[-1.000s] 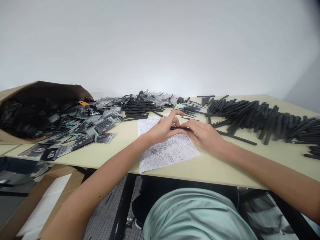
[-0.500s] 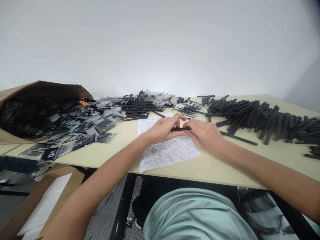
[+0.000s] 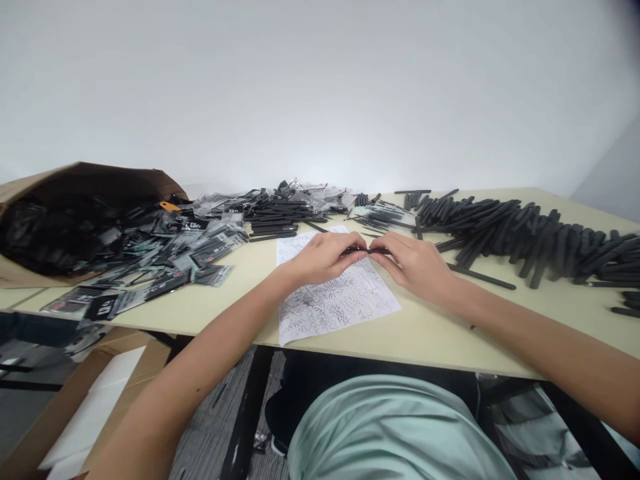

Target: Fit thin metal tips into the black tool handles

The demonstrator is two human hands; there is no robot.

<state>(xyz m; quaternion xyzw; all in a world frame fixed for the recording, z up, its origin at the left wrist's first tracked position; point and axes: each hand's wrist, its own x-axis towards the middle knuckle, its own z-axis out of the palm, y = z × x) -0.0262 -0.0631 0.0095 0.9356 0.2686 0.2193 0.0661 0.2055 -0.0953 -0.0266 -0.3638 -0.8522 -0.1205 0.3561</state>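
Note:
A slim black pen (image 3: 369,251) spans the gap between my two hands, level above the scribbled paper (image 3: 345,307). My left hand (image 3: 327,257) pinches its left part between thumb and fingers. On the other end my right hand (image 3: 420,265) closes thumb and fingertips. Most of the pen is hidden by the fingers; only a short dark stretch shows between them. The sheet under the hands is covered in dark pen scrawls.
Left, a cardboard box (image 3: 100,170) lies open, spilling printed plastic packets (image 3: 165,260). Behind the hands is a stack of black pens (image 3: 277,217) beside thin refill-like sticks (image 3: 385,215). A long heap of black sticks (image 3: 525,240) runs right. Another box (image 3: 125,347) stands below the table.
My left index finger has come down from a raised curl onto the pen. The fingertips of my two hands have drawn slightly apart, showing a bit of pen between them.

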